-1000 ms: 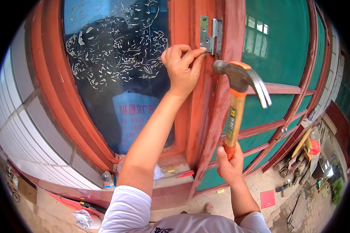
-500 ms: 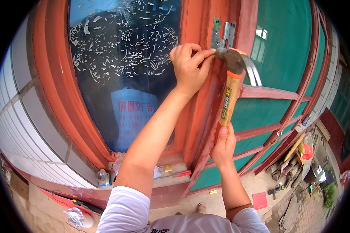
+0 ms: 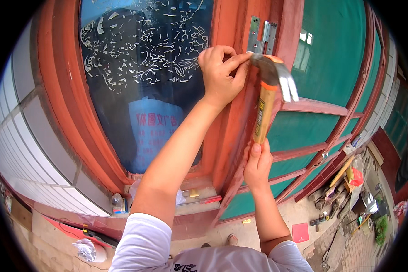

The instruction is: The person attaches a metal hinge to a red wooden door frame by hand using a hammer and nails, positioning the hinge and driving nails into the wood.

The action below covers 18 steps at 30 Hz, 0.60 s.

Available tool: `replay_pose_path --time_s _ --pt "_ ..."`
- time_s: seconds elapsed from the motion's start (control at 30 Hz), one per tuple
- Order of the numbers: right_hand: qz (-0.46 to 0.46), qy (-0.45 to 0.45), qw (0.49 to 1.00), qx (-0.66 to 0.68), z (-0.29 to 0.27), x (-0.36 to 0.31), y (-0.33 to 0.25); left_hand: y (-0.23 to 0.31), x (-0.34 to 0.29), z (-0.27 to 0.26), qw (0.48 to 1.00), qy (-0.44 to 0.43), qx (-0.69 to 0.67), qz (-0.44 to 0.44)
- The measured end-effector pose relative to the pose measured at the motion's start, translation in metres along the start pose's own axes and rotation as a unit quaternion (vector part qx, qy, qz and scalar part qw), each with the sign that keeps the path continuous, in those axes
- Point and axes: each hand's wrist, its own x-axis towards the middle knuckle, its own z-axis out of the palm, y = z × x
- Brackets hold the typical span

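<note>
A metal hinge [image 3: 255,34] is set on the orange-red wooden frame, beside the door with green panels [image 3: 333,50]. My left hand [image 3: 222,75] is just below the hinge, its thumb and forefinger pinched together; whatever they hold is too small to make out. In my right hand [image 3: 258,168] is a claw hammer [image 3: 264,113], gripped low on its wooden handle. The hammer stands nearly upright, its head up by my left fingertips and its claws pointing right. Whether its face touches anything there cannot be told.
Left of the frame is a dark window [image 3: 145,90] with peeling flecks and a blue printed bag [image 3: 154,131] behind it. A red-handled tool [image 3: 208,200] lies on the sill. Wood and clutter [image 3: 337,197] are piled at right; a white bucket [image 3: 95,254] stands lower left.
The hammer has tilted slightly, its claws shifting left, and it looks a little blurred. My left hand keeps its pinch in nearly the same place under the hinge.
</note>
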Motion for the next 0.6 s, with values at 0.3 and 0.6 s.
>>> replay_pose_path --time_s 0.3,0.6 --pt "0.029 0.020 0.995 0.094 -0.001 -0.015 -0.006 0.017 -0.022 -0.029 0.999 -0.046 0.016 0.008" --pt "0.013 -0.028 0.995 0.094 -0.030 -0.021 -0.011 0.131 -0.163 -0.057 0.876 -0.467 0.101 0.065"
